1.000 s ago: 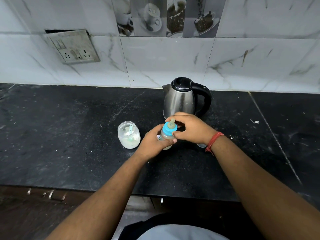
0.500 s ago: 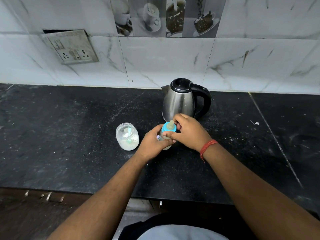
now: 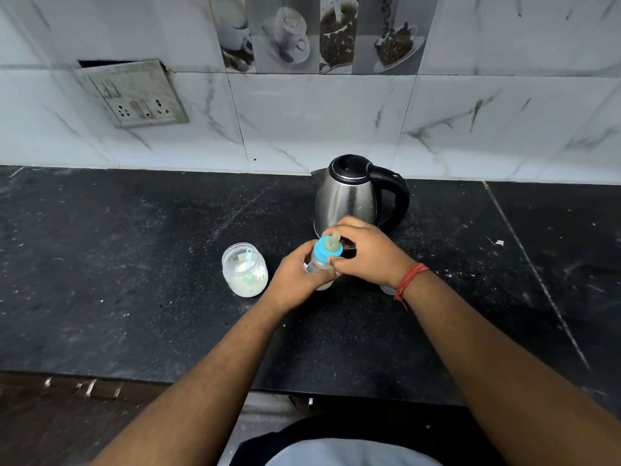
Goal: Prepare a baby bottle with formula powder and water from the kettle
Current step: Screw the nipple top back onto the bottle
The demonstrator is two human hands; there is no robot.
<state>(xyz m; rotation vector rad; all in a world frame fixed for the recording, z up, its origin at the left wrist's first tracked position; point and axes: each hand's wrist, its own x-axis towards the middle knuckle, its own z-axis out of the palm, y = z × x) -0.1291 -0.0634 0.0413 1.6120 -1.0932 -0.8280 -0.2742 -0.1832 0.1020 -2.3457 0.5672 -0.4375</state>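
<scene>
Plastic, light and likely slippery, the baby bottle (image 3: 321,265) in front of the kettle (image 3: 347,196) looks best held as now: left hand (image 3: 295,277) fingers wrapped round its body, right hand (image 3: 368,255) fingers pinching the blue ring (image 3: 327,248).

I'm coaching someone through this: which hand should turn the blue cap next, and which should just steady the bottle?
Probably the right hand: its fingers already curl around the blue cap, thumb on the rim. The left hand holds the bottle body in a full grip, so it suits steadying.
</scene>
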